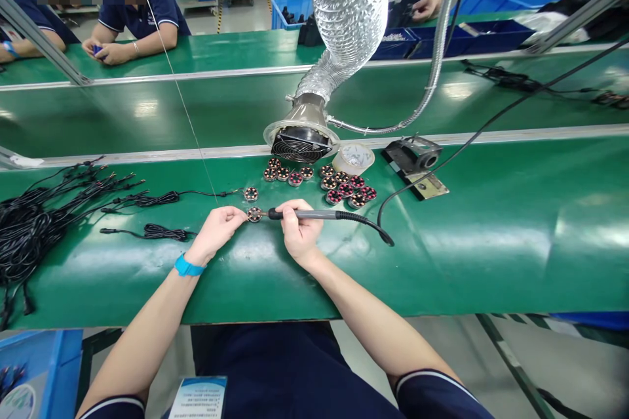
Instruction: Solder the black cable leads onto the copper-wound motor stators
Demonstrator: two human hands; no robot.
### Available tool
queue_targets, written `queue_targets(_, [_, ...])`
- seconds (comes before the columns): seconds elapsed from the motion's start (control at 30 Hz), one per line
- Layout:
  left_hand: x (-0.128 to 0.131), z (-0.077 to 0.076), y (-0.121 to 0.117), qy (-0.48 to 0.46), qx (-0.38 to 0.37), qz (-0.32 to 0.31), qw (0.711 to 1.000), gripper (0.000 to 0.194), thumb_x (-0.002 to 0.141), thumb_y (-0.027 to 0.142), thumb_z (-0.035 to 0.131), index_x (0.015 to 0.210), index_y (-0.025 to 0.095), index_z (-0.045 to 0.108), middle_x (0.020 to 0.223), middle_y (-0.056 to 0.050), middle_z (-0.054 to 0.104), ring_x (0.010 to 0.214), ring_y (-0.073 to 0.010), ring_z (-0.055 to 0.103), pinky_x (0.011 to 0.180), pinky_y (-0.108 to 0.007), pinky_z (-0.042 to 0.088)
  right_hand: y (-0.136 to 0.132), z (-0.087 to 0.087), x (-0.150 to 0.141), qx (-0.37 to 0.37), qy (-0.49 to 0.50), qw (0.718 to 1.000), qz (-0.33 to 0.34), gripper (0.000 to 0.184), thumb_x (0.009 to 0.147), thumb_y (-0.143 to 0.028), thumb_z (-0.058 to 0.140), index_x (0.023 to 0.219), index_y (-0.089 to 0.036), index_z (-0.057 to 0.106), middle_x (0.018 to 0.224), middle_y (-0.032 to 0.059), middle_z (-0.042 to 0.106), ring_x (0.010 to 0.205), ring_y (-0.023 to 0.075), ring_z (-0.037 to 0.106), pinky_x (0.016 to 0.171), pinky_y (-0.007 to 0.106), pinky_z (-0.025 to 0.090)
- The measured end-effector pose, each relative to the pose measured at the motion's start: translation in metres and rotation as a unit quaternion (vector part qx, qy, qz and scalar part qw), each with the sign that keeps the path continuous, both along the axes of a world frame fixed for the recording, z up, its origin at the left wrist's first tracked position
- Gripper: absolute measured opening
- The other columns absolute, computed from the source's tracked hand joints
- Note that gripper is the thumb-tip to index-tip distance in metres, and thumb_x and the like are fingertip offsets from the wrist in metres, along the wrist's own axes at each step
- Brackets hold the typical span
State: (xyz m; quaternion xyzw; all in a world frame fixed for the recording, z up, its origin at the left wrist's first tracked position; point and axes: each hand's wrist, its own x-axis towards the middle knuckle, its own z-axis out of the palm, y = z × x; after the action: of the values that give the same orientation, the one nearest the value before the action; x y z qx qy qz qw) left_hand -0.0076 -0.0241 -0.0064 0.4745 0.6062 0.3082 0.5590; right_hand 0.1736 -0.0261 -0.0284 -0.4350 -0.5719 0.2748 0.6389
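My right hand (301, 230) is closed around a soldering iron (314, 214), held like a pen. The iron's tip points left and meets a small round motor stator (254, 214) with copper windings. On the stator's left side my left hand (219, 229) is closed in a pinch at its edge; what lies between the fingertips is too small to make out. A thin wire (185, 107) runs down from above to near this hand. One black cable (167, 233) leads towards the left wrist. Just behind, a second stator (250, 194) sits at the end of another cable.
Several stators (344, 186) stand by a tape roll (354, 159), under a fume duct with a fan (302, 143). An iron stand (417, 157) is at right. Bundled black cables (29, 235) lie at left. Across the bench, a co-worker's hands (111, 52) hold something blue.
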Motion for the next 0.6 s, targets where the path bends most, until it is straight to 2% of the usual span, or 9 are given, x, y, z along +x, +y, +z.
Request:
queue_targets(0.43, [-0.0009,-0.0026,0.0009,-0.008,-0.008,-0.005,1.0,0.024,0.078,0.038,0.063,0.084,0.015,0.064,0.052,0.009,0.035,0.041,-0.0047,0.023,0.041,-0.021,0.011,0.0,-0.0008,-0.0017,0.004,0.004,1.0,0.006,0.025,0.095,-0.033,0.049,0.078,-0.021,0.063,0.069,0.0031,0.064,0.069,0.0186,0.066,0.061,0.03,0.052])
queue_targets(0.6, [-0.0006,-0.0027,0.0007,-0.007,0.0,-0.003,1.0,0.026,0.078,0.04,0.066,0.084,0.015,0.064,0.052,0.008,0.037,0.041,-0.0046,0.023,0.041,-0.021,0.012,0.0019,-0.0025,-0.0026,-0.008,-0.021,1.0,0.012,0.024,0.097,-0.034,0.049,0.088,-0.02,0.065,0.07,0.0009,0.063,0.057,0.0136,0.059,0.055,0.027,0.047])
